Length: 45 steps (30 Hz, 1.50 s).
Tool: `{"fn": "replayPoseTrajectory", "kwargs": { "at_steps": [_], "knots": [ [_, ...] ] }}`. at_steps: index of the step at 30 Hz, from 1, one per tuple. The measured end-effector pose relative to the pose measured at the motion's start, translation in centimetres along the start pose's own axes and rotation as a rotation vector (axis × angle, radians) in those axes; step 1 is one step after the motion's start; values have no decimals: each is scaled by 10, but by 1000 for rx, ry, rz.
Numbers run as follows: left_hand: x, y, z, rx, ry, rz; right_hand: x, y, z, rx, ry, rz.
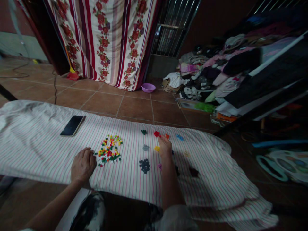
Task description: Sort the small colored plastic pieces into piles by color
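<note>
My right hand (165, 147) reaches over the striped cloth, fingers pinched at the edge of a small pile of red pieces (156, 133). A red bit seems to be between the fingertips. Close around it lie little piles of orange pieces (166, 136), yellow pieces (157, 149) and pink pieces (160, 166), partly covered by my hand and arm. My left hand (83, 164) rests on the cloth with curled fingers, beside a mixed heap of small coloured pieces (109, 150). Whatever it holds, if anything, is hidden. A dark green piece (95, 153) lies by its fingertips.
Other sorted piles are dark green (143, 132), light grey (146, 147), dark grey (144, 166), blue (179, 137), beige (186, 154) and dark brown (193, 172). A phone (72, 125) lies at the left. Beyond the table are a purple basin (148, 87) and heaped clothes (216, 64).
</note>
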<state>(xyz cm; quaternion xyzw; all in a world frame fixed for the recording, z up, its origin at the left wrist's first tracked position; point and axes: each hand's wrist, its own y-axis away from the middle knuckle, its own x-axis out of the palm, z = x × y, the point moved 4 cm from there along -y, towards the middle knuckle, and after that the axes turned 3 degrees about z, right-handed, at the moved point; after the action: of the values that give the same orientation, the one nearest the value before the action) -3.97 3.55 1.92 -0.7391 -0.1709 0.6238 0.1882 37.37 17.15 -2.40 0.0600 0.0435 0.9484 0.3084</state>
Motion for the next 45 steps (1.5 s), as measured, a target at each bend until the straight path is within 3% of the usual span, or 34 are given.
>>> {"fn": "replayPoseTrajectory", "kwargs": {
  "at_steps": [23,32,45],
  "knots": [
    [0,1,0,3,-14,5,-3,-5,-10,-17,-14,33],
    [-1,0,0,15,-12,-22,-4,-8,-7,16,12,113],
    [-1,-1,-1,-48,34,5,2,3,3,7,-25,60]
  ]
}}
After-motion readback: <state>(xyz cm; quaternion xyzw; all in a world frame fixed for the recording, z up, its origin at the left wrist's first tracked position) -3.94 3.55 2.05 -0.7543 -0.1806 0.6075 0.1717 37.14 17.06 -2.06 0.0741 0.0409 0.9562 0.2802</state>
